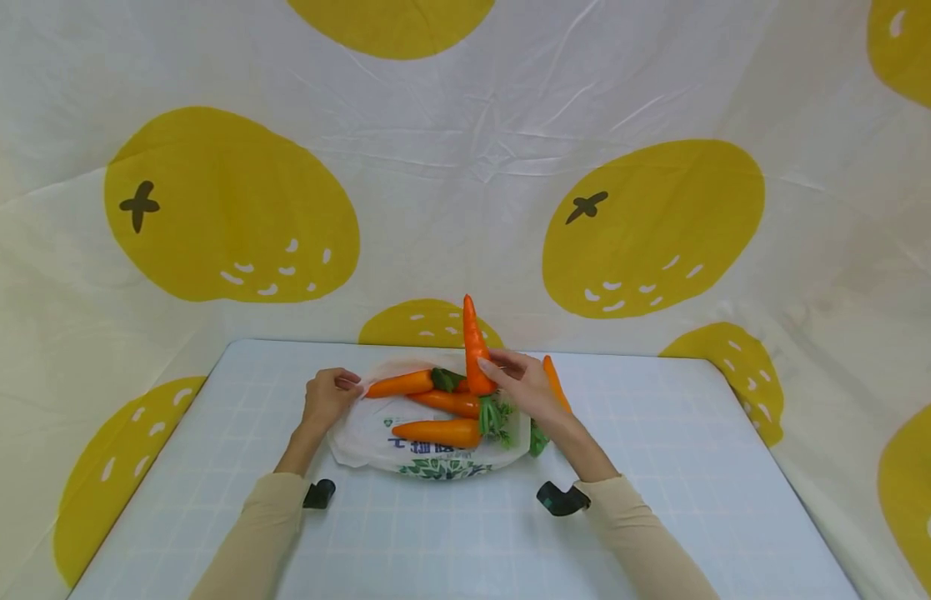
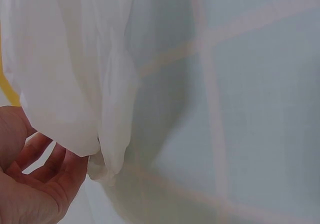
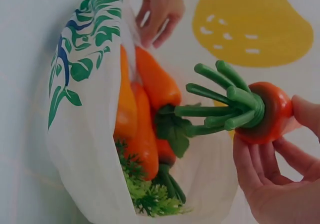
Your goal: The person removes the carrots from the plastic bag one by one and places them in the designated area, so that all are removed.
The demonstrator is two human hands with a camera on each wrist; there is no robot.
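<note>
My right hand (image 1: 527, 387) pinches an orange carrot (image 1: 474, 346) near its thick end, tip upward, over a white plastic bag (image 1: 360, 433). Short green stalks (image 3: 235, 104) stick out of this carrot in the right wrist view. At the bag's left edge, my left hand (image 1: 328, 400) grips the thin plastic (image 2: 75, 124) with its fingertips. Several carrots lie in the bag's opening: one (image 1: 401, 384) with dark green leaves points at the left hand, and another (image 1: 437, 432) lies nearer the front. Feathery greens (image 3: 155, 201) show inside the mouth. The bag's inner depth is partly hidden.
Another carrot (image 1: 557, 382) lies to the right, partly covered by the right hand and wrist. The table (image 1: 435, 542) has a pale checked cloth. Behind it hangs a white curtain (image 1: 450, 183) printed with yellow fruit.
</note>
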